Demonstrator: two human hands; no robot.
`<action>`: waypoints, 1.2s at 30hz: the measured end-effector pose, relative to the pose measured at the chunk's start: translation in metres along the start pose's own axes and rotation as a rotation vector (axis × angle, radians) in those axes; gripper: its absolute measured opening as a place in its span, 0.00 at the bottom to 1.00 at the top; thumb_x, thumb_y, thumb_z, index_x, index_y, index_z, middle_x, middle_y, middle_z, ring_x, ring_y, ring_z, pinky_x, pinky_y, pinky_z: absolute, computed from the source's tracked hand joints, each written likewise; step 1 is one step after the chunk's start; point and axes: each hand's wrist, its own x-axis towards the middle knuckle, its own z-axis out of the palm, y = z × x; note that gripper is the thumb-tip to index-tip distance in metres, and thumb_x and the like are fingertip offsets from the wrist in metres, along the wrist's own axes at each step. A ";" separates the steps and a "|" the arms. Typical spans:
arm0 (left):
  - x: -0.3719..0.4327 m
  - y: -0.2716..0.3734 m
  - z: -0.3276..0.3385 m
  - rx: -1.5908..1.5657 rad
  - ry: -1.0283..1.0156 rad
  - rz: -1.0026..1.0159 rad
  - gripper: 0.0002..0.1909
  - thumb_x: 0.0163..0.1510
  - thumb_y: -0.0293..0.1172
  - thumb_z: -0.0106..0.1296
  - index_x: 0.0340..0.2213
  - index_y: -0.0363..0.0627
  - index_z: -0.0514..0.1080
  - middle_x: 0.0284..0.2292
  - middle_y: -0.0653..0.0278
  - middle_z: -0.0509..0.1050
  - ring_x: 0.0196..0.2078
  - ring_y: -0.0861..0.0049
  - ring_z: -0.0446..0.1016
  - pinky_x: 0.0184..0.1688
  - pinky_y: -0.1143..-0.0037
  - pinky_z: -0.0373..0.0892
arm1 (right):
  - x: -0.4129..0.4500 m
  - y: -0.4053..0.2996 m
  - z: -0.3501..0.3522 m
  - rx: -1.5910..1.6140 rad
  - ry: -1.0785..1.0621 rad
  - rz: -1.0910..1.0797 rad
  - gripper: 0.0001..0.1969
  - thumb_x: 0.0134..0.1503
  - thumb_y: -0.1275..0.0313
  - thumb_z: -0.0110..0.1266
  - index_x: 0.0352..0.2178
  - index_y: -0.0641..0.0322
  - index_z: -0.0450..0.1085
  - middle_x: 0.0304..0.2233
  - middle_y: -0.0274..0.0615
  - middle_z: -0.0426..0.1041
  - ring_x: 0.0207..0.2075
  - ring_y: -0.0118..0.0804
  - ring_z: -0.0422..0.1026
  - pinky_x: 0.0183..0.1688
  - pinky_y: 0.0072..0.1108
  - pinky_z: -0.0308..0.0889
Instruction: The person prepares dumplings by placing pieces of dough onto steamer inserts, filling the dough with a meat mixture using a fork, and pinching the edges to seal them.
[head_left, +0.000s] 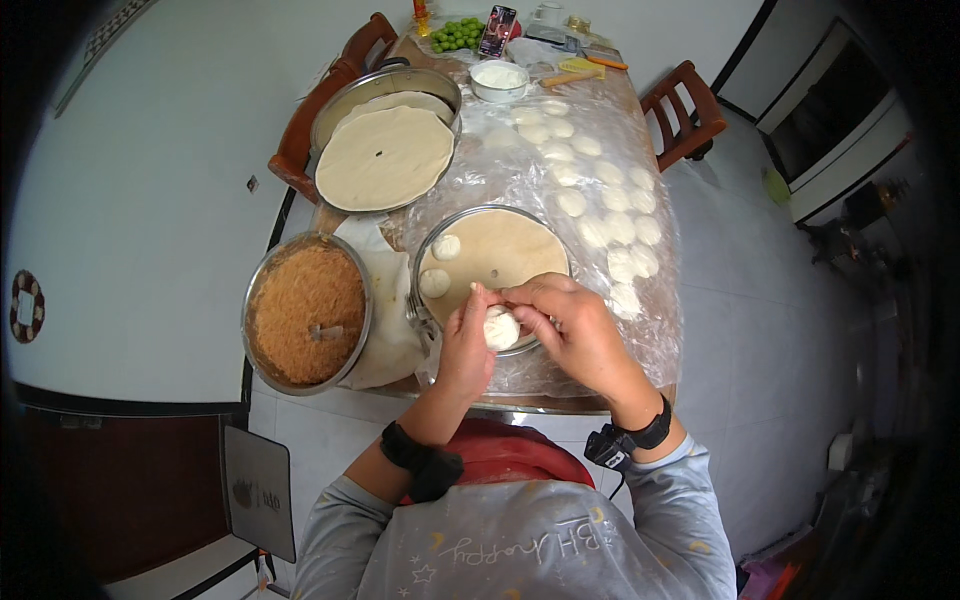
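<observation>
A pleated white dough bun (500, 328) rests in my left hand (466, 341), whose fingers curl around its left side. My right hand (581, 330) pinches at the bun's upper edge with thumb and fingertips. Both hands are over the near edge of a round metal steamer tray lined with a cloth (499, 240). Two shaped buns, one (446, 247) above the other (434, 283), sit at the left of that cloth. To the left stands a steel bowl of orange-brown crumbly filling (307, 311) with a utensil handle in it. Several flattened dough pieces (619, 227) lie under clear plastic at the right.
A cloth-lined steamer tray (386, 157) rests on a large pot (424, 82) at the back left. Farther back are a bowl of flour (499, 80), a rolling pin (570, 78), green fruit (457, 35) and a propped phone (497, 31). Wooden chairs flank the table.
</observation>
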 end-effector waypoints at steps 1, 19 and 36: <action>0.000 0.002 0.002 -0.005 -0.005 -0.004 0.21 0.60 0.43 0.34 0.36 0.36 0.68 0.33 0.61 0.71 0.36 0.79 0.70 0.41 0.77 0.66 | 0.000 0.002 0.000 -0.007 0.002 0.004 0.07 0.46 0.78 0.52 0.30 0.64 0.71 0.25 0.48 0.70 0.30 0.48 0.70 0.32 0.29 0.65; -0.004 0.040 -0.034 0.034 -0.005 0.082 0.24 0.61 0.43 0.31 0.48 0.32 0.59 0.43 0.53 0.66 0.37 0.72 0.72 0.36 0.72 0.73 | 0.021 -0.026 0.048 -0.141 -0.085 -0.019 0.26 0.43 0.69 0.60 0.45 0.65 0.64 0.37 0.50 0.70 0.33 0.42 0.71 0.37 0.26 0.66; 0.035 0.042 -0.061 -0.303 0.111 -0.471 0.42 0.50 0.62 0.40 0.51 0.35 0.53 0.50 0.54 0.60 0.55 0.60 0.57 0.51 0.47 0.56 | 0.073 0.082 0.063 0.490 -0.439 0.475 0.21 0.44 0.78 0.58 0.42 0.66 0.64 0.38 0.36 0.70 0.38 0.26 0.69 0.42 0.18 0.65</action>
